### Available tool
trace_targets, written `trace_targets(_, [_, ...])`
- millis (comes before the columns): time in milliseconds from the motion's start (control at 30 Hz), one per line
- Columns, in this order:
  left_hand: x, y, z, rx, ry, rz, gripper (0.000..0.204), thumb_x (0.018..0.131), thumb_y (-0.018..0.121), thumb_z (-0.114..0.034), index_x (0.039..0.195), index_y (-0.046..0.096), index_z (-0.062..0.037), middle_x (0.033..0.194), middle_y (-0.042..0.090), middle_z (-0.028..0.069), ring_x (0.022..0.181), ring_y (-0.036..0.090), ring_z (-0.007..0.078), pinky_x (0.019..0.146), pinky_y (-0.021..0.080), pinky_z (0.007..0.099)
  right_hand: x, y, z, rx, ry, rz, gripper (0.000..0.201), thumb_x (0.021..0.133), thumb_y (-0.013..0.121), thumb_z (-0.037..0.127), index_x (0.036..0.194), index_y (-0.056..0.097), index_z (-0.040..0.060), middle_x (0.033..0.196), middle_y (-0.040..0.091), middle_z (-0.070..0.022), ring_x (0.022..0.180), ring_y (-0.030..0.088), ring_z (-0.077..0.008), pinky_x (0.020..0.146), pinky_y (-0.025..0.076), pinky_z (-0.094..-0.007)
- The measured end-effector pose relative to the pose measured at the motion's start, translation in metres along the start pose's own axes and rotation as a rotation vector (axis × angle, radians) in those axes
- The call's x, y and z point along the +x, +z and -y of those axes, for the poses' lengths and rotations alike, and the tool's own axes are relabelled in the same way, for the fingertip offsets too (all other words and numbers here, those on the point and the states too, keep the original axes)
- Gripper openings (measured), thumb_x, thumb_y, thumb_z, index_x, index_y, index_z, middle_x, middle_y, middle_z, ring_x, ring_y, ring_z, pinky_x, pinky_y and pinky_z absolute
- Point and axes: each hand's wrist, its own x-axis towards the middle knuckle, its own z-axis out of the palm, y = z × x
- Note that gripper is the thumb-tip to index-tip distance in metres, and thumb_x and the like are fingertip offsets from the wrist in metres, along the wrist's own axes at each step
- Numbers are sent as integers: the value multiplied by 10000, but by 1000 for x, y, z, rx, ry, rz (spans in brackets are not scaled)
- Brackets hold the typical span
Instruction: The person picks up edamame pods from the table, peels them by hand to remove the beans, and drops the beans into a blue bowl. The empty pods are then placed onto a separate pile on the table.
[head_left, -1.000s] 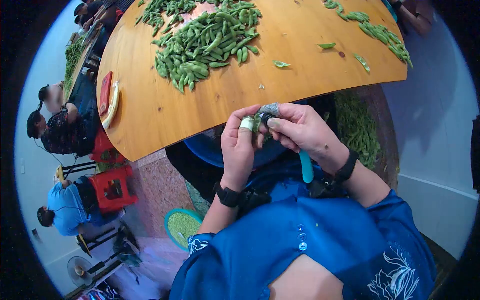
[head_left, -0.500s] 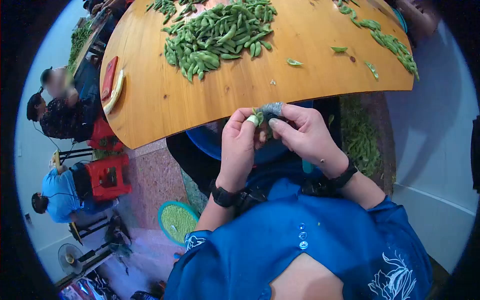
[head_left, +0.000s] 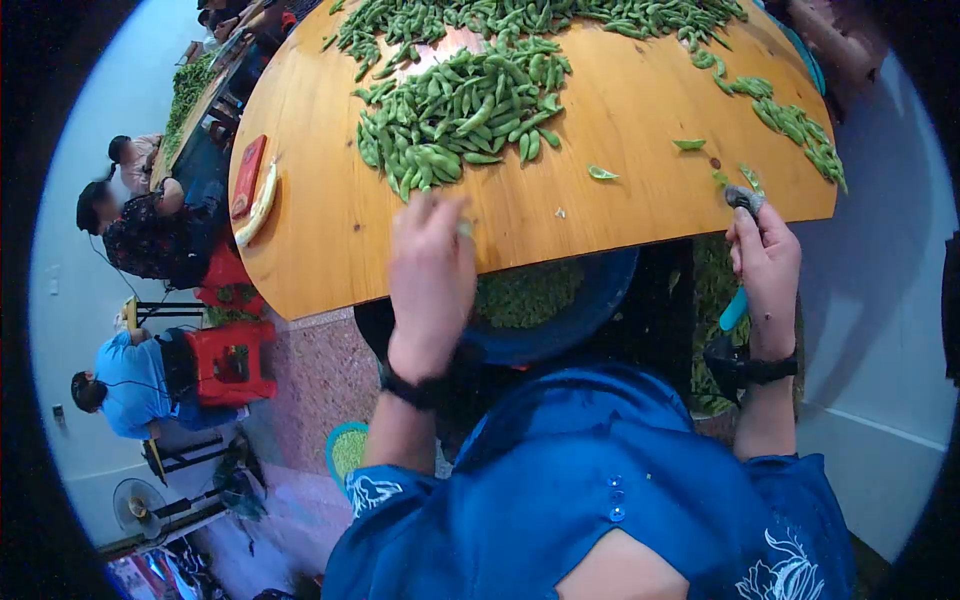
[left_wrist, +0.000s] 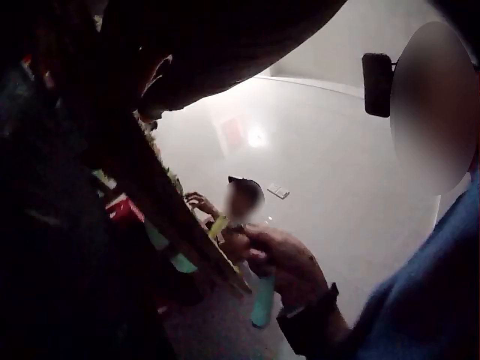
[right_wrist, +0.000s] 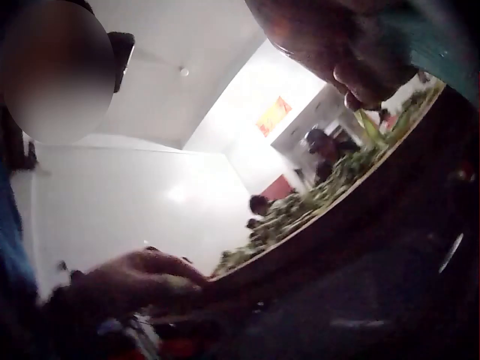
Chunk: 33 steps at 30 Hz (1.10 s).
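My left hand (head_left: 430, 275), blurred, reaches over the table's front edge to the near side of a heap of green soybean pods (head_left: 450, 115). Its fingers are loosely bent at the lowest pods, with a pale wrap on the thumb. Over the right front edge, my right hand (head_left: 768, 265) grips a teal-handled tool (head_left: 735, 310); the handle sticks out below the palm, and the fingers cover the working end. Grey wrapping covers a finger of that hand. A yellow-green pod piece (left_wrist: 217, 226) shows at the right fingertips in the left wrist view.
Below the wooden table (head_left: 320, 220) stands a blue basin (head_left: 600, 295) of shelled beans. Split pods (head_left: 602, 173) and a row of pods (head_left: 800, 130) lie to the right. A red box (head_left: 248, 175) sits at left. Red stools (head_left: 235, 365) and seated people are farther left.
Both hands were together above the basin, working at a pod. They have parted: the left moved forward to the pod heap, the right swung out to the table's right edge with the tool.
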Motion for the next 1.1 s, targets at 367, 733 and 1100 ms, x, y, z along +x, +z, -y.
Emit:
trace_targets(367, [41,15,26,130,-36,145,219,777,518,16,973,597,-40,992,593,131,867,572,349,745,476,416,-24,49,7,-112,-178,329,246,889,540,100,1088,616,-23,756,625,-82,663,570,-123,630,473,-273])
trace_targets(733, [-28,13,-47,-964,-380,286,268,960,465,-60,1213,543,-24,908,596,49,669,537,59,584,452,222,-36,85,33,322,177,840,153,926,500,152,874,583,35,637,517,35,502,477,-44,447,386,-214])
trace_targets(1100, [-54,38,-43,-483,-24,239,458,836,476,99,1280,507,-11,1046,627,118,919,611,178,817,487,292,-63,98,-8,297,-121,594,172,841,538,120,929,617,-5,744,613,-201,671,629,-245,633,483,-364])
